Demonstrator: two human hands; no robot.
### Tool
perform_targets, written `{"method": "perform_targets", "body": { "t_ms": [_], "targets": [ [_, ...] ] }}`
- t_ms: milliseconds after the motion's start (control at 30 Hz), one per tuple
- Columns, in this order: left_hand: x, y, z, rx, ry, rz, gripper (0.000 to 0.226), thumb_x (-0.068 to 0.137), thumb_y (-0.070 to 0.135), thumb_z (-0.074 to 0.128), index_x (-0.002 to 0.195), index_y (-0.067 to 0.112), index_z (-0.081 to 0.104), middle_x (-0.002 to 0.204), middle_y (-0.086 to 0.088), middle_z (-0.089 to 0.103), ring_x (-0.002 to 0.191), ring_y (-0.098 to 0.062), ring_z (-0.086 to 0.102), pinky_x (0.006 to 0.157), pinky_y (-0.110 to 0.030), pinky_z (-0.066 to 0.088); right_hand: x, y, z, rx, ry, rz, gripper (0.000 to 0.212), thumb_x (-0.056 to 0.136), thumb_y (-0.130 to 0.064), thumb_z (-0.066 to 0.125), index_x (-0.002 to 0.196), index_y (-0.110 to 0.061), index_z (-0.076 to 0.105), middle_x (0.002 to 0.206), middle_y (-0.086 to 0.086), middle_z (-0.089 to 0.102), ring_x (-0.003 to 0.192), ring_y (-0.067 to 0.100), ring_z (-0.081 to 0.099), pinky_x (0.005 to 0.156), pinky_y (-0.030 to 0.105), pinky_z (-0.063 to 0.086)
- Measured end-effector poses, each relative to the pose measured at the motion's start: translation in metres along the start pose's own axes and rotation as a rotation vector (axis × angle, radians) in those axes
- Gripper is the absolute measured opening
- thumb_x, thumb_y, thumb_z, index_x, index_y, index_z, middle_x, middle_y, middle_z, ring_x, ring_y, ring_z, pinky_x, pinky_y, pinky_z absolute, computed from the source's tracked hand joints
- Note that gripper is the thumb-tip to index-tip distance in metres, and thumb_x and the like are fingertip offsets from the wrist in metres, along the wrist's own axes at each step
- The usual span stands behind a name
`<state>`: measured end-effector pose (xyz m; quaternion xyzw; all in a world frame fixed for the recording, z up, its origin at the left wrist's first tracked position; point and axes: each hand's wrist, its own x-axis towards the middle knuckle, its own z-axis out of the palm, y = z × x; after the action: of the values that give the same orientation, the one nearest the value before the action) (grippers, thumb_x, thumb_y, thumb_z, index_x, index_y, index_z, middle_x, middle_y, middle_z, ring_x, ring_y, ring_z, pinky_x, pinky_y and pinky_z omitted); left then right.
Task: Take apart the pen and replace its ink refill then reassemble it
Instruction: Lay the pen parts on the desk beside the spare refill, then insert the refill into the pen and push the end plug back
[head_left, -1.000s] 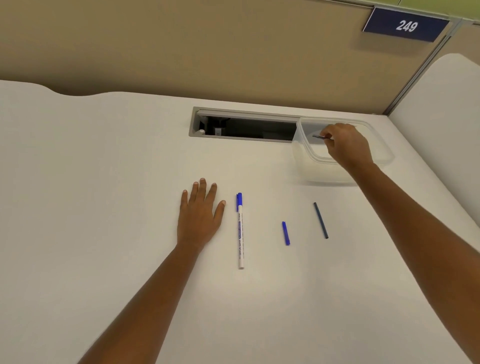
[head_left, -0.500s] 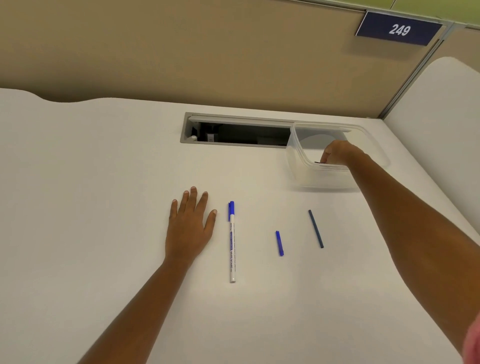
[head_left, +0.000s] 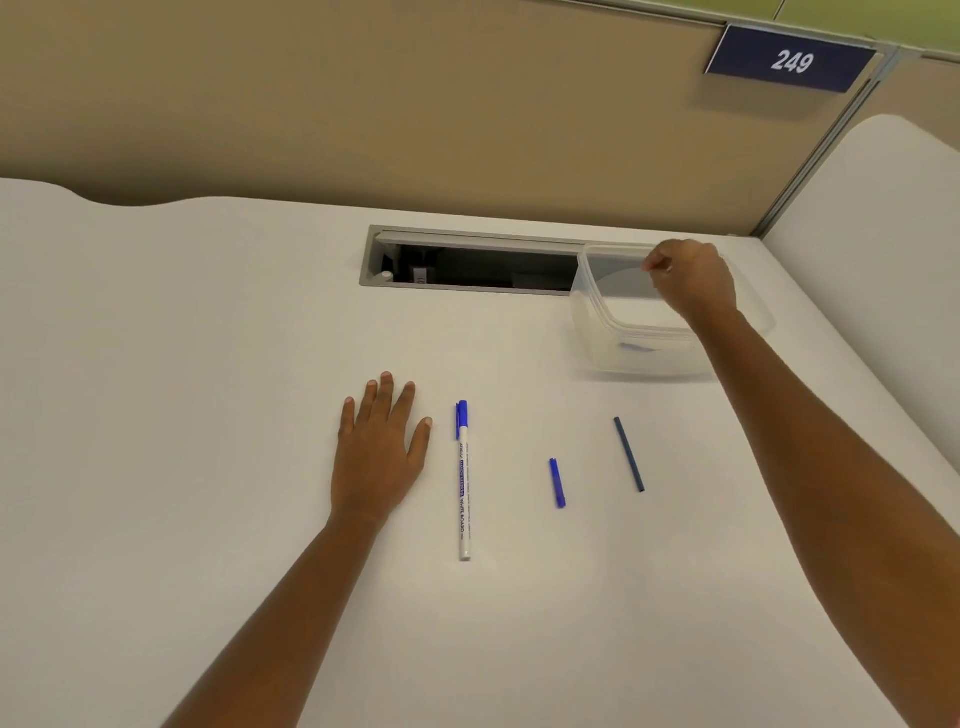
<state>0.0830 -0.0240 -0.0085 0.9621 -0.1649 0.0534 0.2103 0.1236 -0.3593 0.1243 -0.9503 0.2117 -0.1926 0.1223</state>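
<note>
Office cubicle. White desk (head_left: 208, 364) against tan partition wall (head_left: 363, 104); cable slot (head_left: 467, 270) cut into desk at far edge; blue number sign (head_left: 789, 60) reading 249 at far right.

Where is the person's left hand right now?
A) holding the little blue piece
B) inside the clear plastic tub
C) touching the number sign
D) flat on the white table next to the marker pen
D: the left hand lies flat, fingers spread, on the table, just left of the marker pen and not touching it.
</note>
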Motion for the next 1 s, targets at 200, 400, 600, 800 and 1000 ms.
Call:
{"method": "perform_targets", "body": {
  "t_ms": [200, 400, 600, 800, 1000],
  "targets": [
    [-0.001, 0.001, -0.001, -0.016, -0.001, -0.006, 0.049, 0.096, 0.031, 0.037, 0.141, 0.015, 0.03, 0.154, -0.011, 0.023, 0.143, -0.025, 0.019, 0.117, -0.039, 0.007, -0.06, -0.035, -0.012, 0.302, 0.286, -0.147, 0.021, 0.079, 0.004, 0.047, 0.087, 0.001, 0.066, 0.092, 0.02, 0.069, 0.083, 0.033, 0.062, 0.078, 0.035, 0.046],
    [-0.004, 0.002, -0.006, 0.008, -0.024, -0.001, 0.049, 0.096, 0.03, 0.035, 0.142, 0.014, 0.027, 0.155, -0.011, 0.02, 0.143, -0.025, 0.017, 0.117, -0.039, 0.007, -0.151, -0.072, 0.014, 0.541, 0.198, -0.125, 0.017, 0.079, 0.009, 0.052, 0.083, 0.0, 0.066, 0.084, 0.017, 0.068, 0.07, 0.026, 0.06, 0.068, 0.029, 0.046],
    [-0.014, 0.003, -0.009, 0.05, -0.057, -0.001, 0.05, 0.098, 0.031, 0.029, 0.144, 0.017, 0.02, 0.157, -0.008, 0.013, 0.144, -0.022, 0.012, 0.117, -0.037, 0.004, -0.224, -0.093, 0.051, 0.586, -0.067, 0.009, 0.017, 0.086, -0.001, 0.05, 0.093, -0.005, 0.065, 0.096, 0.013, 0.067, 0.092, 0.024, 0.061, 0.084, 0.028, 0.046],
    [-0.027, 0.002, -0.012, 0.079, -0.073, 0.017, 0.05, 0.098, 0.032, 0.025, 0.145, 0.017, 0.017, 0.157, -0.007, 0.012, 0.145, -0.021, 0.011, 0.117, -0.036, 0.005, -0.265, -0.108, 0.069, 0.527, -0.238, 0.063, 0.037, 0.092, -0.029, 0.047, 0.122, -0.006, 0.051, 0.13, 0.009, 0.054, 0.125, 0.02, 0.044, 0.1, 0.018, 0.031],
    [-0.04, 0.001, -0.014, 0.061, -0.072, 0.027, 0.05, 0.098, 0.031, 0.026, 0.145, 0.017, 0.018, 0.157, -0.008, 0.013, 0.145, -0.021, 0.012, 0.118, -0.035, 0.005, -0.289, -0.116, 0.069, 0.368, -0.182, -0.014, 0.057, 0.085, -0.042, 0.056, 0.125, -0.003, 0.047, 0.136, 0.014, 0.049, 0.132, 0.027, 0.037, 0.112, 0.035, 0.027]
  ]
}}
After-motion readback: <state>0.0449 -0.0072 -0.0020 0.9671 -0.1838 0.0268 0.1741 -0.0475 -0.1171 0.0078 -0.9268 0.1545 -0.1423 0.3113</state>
